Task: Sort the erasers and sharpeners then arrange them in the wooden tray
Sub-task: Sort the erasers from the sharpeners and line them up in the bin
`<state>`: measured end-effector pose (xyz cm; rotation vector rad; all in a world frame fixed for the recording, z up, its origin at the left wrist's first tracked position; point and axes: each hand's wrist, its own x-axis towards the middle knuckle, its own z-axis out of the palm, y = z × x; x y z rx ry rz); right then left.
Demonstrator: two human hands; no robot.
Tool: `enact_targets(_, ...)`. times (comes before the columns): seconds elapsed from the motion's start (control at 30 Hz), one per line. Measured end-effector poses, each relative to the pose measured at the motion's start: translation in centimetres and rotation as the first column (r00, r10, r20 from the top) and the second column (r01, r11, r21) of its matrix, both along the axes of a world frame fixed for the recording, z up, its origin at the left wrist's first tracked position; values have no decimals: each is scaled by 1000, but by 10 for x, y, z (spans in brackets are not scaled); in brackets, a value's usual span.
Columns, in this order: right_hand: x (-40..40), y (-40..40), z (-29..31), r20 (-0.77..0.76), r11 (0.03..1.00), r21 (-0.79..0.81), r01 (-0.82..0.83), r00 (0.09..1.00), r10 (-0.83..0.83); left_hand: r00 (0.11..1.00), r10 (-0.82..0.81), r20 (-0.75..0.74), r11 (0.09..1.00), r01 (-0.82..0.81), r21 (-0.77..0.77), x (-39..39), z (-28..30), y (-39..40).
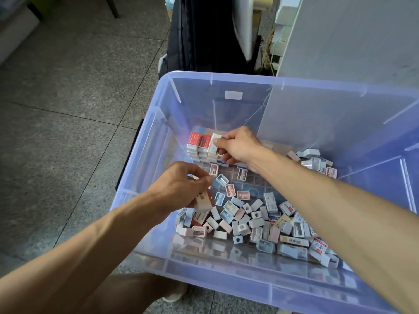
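Note:
A clear blue plastic tub (pixel 145 155) holds a loose heap of pastel sharpeners and boxed erasers (pixel 254 220) along its near side. At the far left inside, boxed erasers stand in neat rows (pixel 199 143), some with red tops. My right hand (pixel 238 145) pinches a white eraser (pixel 214 141) at the end of those rows. My left hand (pixel 181 186) grips a beige and white eraser (pixel 204 201) above the heap's left end. A few sharpeners (pixel 231 189) lie singly between the hands. I cannot make out a wooden tray.
The tub sits on a grey tiled floor (pixel 68 109). Behind it are dark folded fabric (pixel 204 35) and a pale panel (pixel 351 41) leaning against the tub's far right. A second small pile of sharpeners (pixel 315 162) lies at the tub's right side. A shoe (pixel 174 295) shows below.

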<state>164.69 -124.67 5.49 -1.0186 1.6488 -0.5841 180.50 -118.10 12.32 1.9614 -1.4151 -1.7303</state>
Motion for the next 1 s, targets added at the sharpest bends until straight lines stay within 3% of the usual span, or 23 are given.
enact_targets(0.23,23,-15,-16,-80,996,35,77,994,-74,998,34,-54,988,-26,154,1,-4,-4)
enact_targets(0.4,20,-2,-16,-404,959,-162,-232,902,151,996,30,-89,986,-15,168,1,-6,-4)
enact_targets(0.6,25,-8,-21,-515,911,-196,-364,828,220,993,50,-110,994,-39,100,3,-4,-4)
enact_targets(0.73,7,2,-9,-401,921,-213,-327,889,223,991,52,-120,996,-43,76,2,-5,-4)
enact_targets(0.83,-15,24,14,-256,925,-120,-362,911,323,992,43,-115,999,-39,32,-1,-4,-5)
enact_targets(1.0,-44,68,46,92,925,9,-380,922,377,984,-36,-174,995,19,-95,-7,0,-6)
